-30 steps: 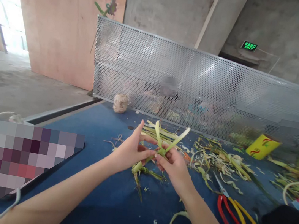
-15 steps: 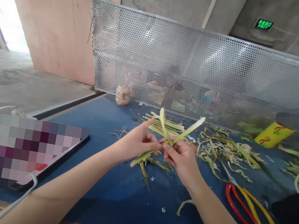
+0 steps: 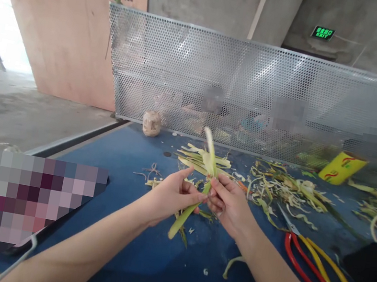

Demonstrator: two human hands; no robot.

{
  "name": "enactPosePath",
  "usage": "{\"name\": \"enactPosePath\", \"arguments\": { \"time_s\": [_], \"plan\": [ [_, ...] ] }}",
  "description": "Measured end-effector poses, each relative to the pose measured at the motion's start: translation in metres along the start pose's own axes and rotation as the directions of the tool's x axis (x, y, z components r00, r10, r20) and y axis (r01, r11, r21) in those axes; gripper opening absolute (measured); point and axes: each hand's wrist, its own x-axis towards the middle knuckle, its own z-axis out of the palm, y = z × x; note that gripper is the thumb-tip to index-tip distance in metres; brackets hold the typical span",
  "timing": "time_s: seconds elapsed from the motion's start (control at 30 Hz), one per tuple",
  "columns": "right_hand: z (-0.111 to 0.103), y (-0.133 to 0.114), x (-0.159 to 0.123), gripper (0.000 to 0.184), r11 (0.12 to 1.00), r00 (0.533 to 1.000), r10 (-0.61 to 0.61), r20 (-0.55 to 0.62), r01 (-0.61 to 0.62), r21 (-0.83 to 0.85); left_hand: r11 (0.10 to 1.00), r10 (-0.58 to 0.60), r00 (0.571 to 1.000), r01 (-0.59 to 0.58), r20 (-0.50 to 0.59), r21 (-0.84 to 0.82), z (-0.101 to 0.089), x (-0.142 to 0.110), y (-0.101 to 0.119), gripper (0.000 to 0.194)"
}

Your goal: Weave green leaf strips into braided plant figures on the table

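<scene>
Between both hands is a pale green plant strip (image 3: 183, 220), long and flat, held over the table. Its lower end slants down toward me, and a paler, curved end rises above the fingers. My left hand (image 3: 181, 192) pinches the strip between thumb and fingers from the left. From the right, my right hand (image 3: 227, 197) grips it a little higher, with thumb and fingertips pressed together. The fingers partly hide where the strip is folded or joined. Behind the hands lie several flat pale strips (image 3: 192, 163) in a loose row.
Large scissors (image 3: 302, 239) with red and yellow handles lie right of my right arm. Shredded plant scraps (image 3: 297, 187) and a yellow tube (image 3: 342, 168) are beyond. A twine ball (image 3: 151, 124) stands by the perforated metal screen (image 3: 194, 64). A blurred-out device (image 3: 33, 211) lies left.
The two upper ends, spread in a V before, now appear together as one upright piece. The lower end has swung to point more steeply toward me.
</scene>
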Motion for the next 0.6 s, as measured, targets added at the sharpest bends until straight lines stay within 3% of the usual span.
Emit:
{"name": "enactPosePath", "arguments": {
  "time_s": [0.1,0.2,0.33,0.5,0.6],
  "plan": [
    [-0.004,-0.002,0.003,0.02,1.0,0.999,-0.013,0.039,0.012,0.01,0.997,0.047,0.999,-0.046,-0.021,0.061,0.001,0.002,0.0,0.083],
    [-0.004,-0.003,0.004,0.018,0.998,0.996,-0.058,0.074,0.056,0.017,0.976,0.189,0.978,-0.177,-0.092,0.128,-0.001,0.004,-0.001,0.081],
    [0.004,-0.004,-0.001,0.023,1.0,0.987,0.018,0.162,-0.013,-0.027,0.937,0.334,0.937,-0.318,-0.104,0.147,-0.002,0.007,-0.004,0.08],
    [0.01,-0.003,-0.007,0.037,0.985,0.989,-0.009,0.15,0.035,-0.168,0.948,0.318,0.948,-0.318,0.004,0.018,-0.001,0.009,-0.005,0.07],
    [0.005,-0.003,-0.006,0.031,0.952,0.98,-0.058,0.192,0.112,-0.284,0.958,0.288,0.957,-0.287,-0.031,0.01,-0.001,0.009,-0.004,0.063]
  ]
}}
